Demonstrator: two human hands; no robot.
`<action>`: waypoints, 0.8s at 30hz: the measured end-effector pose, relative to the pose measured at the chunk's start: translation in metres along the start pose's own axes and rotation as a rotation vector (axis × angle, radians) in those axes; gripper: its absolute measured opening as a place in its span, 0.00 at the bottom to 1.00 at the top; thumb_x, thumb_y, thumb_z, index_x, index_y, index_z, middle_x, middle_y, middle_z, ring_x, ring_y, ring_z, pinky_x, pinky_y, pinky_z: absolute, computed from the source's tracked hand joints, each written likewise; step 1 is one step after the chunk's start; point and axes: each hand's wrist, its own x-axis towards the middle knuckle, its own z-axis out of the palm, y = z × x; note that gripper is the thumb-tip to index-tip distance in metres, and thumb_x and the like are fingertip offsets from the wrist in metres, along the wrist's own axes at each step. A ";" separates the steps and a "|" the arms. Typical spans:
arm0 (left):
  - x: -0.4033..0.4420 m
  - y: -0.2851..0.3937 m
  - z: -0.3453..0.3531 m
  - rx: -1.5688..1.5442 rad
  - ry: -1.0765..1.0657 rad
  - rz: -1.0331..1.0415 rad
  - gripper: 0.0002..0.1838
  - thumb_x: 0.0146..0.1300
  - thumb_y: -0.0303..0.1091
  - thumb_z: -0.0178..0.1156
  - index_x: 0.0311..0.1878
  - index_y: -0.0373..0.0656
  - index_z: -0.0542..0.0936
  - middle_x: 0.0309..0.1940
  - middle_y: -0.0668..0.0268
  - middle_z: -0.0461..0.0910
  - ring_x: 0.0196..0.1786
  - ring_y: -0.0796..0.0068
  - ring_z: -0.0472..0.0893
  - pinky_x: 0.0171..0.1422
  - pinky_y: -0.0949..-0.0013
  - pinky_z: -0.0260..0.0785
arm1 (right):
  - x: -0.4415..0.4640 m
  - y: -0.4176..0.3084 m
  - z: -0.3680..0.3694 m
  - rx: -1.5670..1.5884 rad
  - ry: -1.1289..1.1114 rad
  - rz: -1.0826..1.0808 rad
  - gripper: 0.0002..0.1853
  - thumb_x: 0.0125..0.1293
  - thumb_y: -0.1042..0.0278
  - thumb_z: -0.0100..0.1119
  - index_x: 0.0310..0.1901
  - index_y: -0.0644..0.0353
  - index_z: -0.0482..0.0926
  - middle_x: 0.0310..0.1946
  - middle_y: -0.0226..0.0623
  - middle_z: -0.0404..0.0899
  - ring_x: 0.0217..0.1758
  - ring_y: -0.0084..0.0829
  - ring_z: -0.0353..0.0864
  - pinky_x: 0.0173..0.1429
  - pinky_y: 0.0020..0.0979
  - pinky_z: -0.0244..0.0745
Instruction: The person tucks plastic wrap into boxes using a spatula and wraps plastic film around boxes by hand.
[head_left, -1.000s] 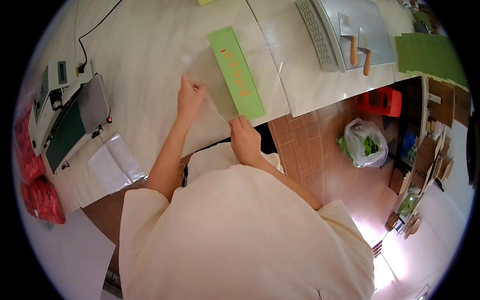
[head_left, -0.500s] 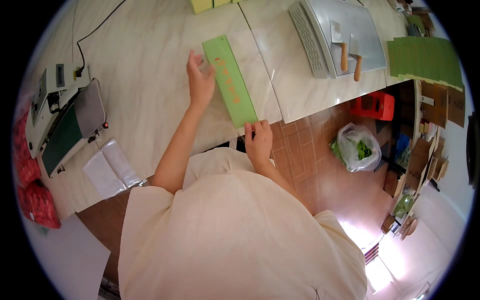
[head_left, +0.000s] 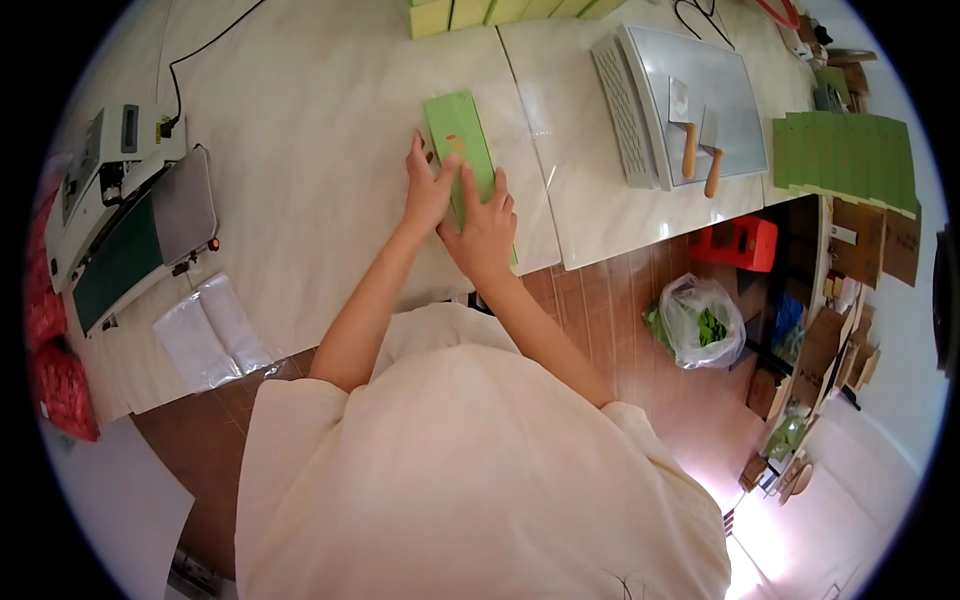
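A long, narrow green box (head_left: 460, 122) with orange characters lies on the pale marbled table, its far end pointing away from me. Along its left edge rests my left hand (head_left: 428, 192), open, with the thumb over the top of the box and the other fingers stretched forward. My right hand (head_left: 484, 228) lies across the nearer half of the box, open, fingers spread on its top and right edge. Both hands touch the box, and together they hide much of its near half and some of the characters.
More green boxes (head_left: 510, 12) stand in a row at the far edge. Two wood-handled scrapers (head_left: 690, 150) lie on a grey metal machine (head_left: 735, 95) to the right. Another machine (head_left: 125, 220) and clear plastic sleeves (head_left: 212, 335) are at left. A plastic bag (head_left: 690, 320) is on the floor.
My right hand has moved from the box's near end up onto its top. My left hand has come down onto the left edge. The view has shifted slightly, showing more boxes behind.
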 end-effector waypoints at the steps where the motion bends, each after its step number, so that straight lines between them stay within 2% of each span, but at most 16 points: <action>1: 0.000 0.001 0.000 0.001 0.009 0.004 0.47 0.70 0.50 0.57 0.77 0.36 0.42 0.74 0.43 0.46 0.73 0.48 0.61 0.74 0.55 0.58 | 0.001 -0.001 0.007 -0.060 -0.069 0.041 0.41 0.55 0.62 0.69 0.71 0.48 0.63 0.63 0.60 0.60 0.56 0.58 0.69 0.56 0.50 0.67; 3: -0.001 0.002 0.000 -0.089 -0.012 -0.132 0.45 0.71 0.53 0.53 0.77 0.36 0.42 0.73 0.41 0.49 0.74 0.50 0.59 0.75 0.57 0.56 | 0.003 -0.003 0.012 -0.124 -0.144 0.068 0.41 0.56 0.61 0.68 0.72 0.45 0.62 0.63 0.62 0.59 0.58 0.59 0.68 0.57 0.51 0.68; 4: -0.002 -0.001 -0.003 -0.098 -0.003 -0.132 0.45 0.71 0.53 0.53 0.77 0.36 0.42 0.73 0.41 0.49 0.74 0.50 0.59 0.75 0.57 0.56 | 0.004 -0.002 0.013 -0.124 -0.151 0.097 0.41 0.56 0.62 0.68 0.73 0.45 0.62 0.63 0.62 0.60 0.58 0.60 0.68 0.58 0.50 0.68; 6: -0.005 -0.023 -0.007 -0.099 -0.016 -0.221 0.44 0.73 0.61 0.43 0.77 0.40 0.42 0.71 0.50 0.58 0.74 0.59 0.61 0.74 0.59 0.57 | 0.004 0.004 0.010 -0.138 -0.162 0.117 0.42 0.56 0.62 0.68 0.73 0.45 0.62 0.62 0.61 0.61 0.59 0.61 0.67 0.60 0.49 0.67; 7: -0.008 -0.035 -0.009 -0.115 -0.007 -0.219 0.44 0.73 0.61 0.43 0.77 0.40 0.42 0.71 0.50 0.58 0.74 0.59 0.61 0.74 0.59 0.57 | 0.004 0.011 0.009 -0.103 -0.095 0.087 0.42 0.56 0.63 0.68 0.73 0.46 0.61 0.61 0.60 0.62 0.60 0.59 0.66 0.62 0.49 0.65; 9: -0.015 -0.053 -0.019 -0.146 -0.026 -0.348 0.40 0.74 0.62 0.40 0.76 0.43 0.50 0.66 0.56 0.65 0.67 0.67 0.67 0.69 0.63 0.61 | 0.008 0.029 0.003 -0.069 -0.040 0.027 0.42 0.56 0.64 0.68 0.74 0.47 0.60 0.60 0.59 0.63 0.60 0.58 0.65 0.63 0.48 0.64; 10: -0.020 -0.057 -0.024 -0.165 -0.001 -0.353 0.40 0.74 0.62 0.40 0.76 0.43 0.50 0.66 0.56 0.65 0.67 0.67 0.67 0.69 0.63 0.61 | 0.009 0.043 -0.005 0.036 -0.047 0.069 0.42 0.57 0.66 0.68 0.74 0.50 0.60 0.60 0.58 0.64 0.62 0.55 0.64 0.65 0.48 0.62; 11: -0.027 -0.055 -0.028 -0.156 0.010 -0.356 0.37 0.74 0.62 0.41 0.74 0.44 0.56 0.64 0.59 0.67 0.65 0.70 0.68 0.67 0.65 0.61 | 0.010 0.056 -0.016 0.139 -0.060 0.115 0.42 0.58 0.67 0.67 0.74 0.52 0.59 0.60 0.56 0.65 0.64 0.53 0.62 0.66 0.47 0.61; 12: -0.032 -0.053 -0.031 -0.149 0.017 -0.360 0.34 0.74 0.61 0.42 0.72 0.46 0.61 0.63 0.63 0.69 0.62 0.73 0.69 0.65 0.66 0.62 | 0.014 0.069 -0.029 0.212 -0.045 0.104 0.42 0.59 0.66 0.67 0.75 0.51 0.59 0.60 0.57 0.63 0.63 0.53 0.63 0.67 0.46 0.61; 13: -0.037 -0.051 -0.034 -0.172 0.030 -0.369 0.34 0.74 0.61 0.42 0.72 0.46 0.61 0.63 0.63 0.69 0.62 0.73 0.69 0.65 0.66 0.62 | 0.018 0.082 -0.044 0.282 -0.028 0.095 0.42 0.60 0.66 0.66 0.75 0.50 0.58 0.59 0.58 0.61 0.62 0.53 0.63 0.68 0.45 0.60; 15: -0.043 -0.050 -0.035 -0.362 -0.059 -0.339 0.30 0.74 0.60 0.44 0.66 0.46 0.70 0.59 0.65 0.73 0.60 0.73 0.72 0.65 0.66 0.62 | 0.035 0.090 -0.084 0.326 0.002 0.138 0.41 0.62 0.67 0.66 0.75 0.50 0.57 0.59 0.56 0.62 0.64 0.49 0.62 0.68 0.41 0.60; 16: -0.045 -0.050 -0.031 -0.384 -0.047 -0.338 0.30 0.74 0.60 0.44 0.66 0.46 0.70 0.59 0.65 0.73 0.60 0.73 0.72 0.65 0.66 0.62 | 0.045 0.094 -0.102 0.313 -0.010 0.120 0.41 0.62 0.67 0.66 0.75 0.50 0.57 0.59 0.56 0.62 0.64 0.49 0.62 0.68 0.41 0.60; 18: -0.052 -0.052 -0.022 -0.373 -0.161 -0.257 0.28 0.74 0.59 0.45 0.63 0.46 0.74 0.55 0.67 0.77 0.59 0.74 0.75 0.66 0.66 0.63 | 0.066 0.098 -0.136 0.341 0.058 0.112 0.40 0.63 0.67 0.65 0.74 0.58 0.58 0.64 0.47 0.65 0.70 0.39 0.59 0.72 0.36 0.58; 20: -0.059 -0.050 -0.009 -0.382 -0.170 -0.268 0.27 0.75 0.56 0.45 0.62 0.45 0.74 0.54 0.67 0.78 0.58 0.74 0.76 0.64 0.66 0.63 | 0.086 0.090 -0.164 0.244 0.063 -0.040 0.40 0.64 0.67 0.65 0.75 0.53 0.57 0.62 0.51 0.62 0.66 0.46 0.60 0.70 0.40 0.57; 22: -0.060 -0.054 0.000 -0.379 -0.191 -0.281 0.25 0.76 0.53 0.45 0.62 0.44 0.75 0.53 0.67 0.79 0.57 0.74 0.76 0.63 0.67 0.64 | 0.098 0.069 -0.185 0.123 0.064 -0.042 0.40 0.63 0.66 0.65 0.75 0.55 0.57 0.65 0.49 0.63 0.68 0.46 0.58 0.71 0.41 0.55; 24: -0.060 -0.062 -0.003 -0.512 -0.149 -0.378 0.25 0.77 0.52 0.42 0.63 0.44 0.74 0.57 0.66 0.78 0.60 0.73 0.76 0.65 0.66 0.64 | 0.106 0.055 -0.193 0.051 0.025 -0.295 0.40 0.62 0.66 0.66 0.74 0.56 0.58 0.65 0.50 0.64 0.70 0.48 0.56 0.70 0.43 0.55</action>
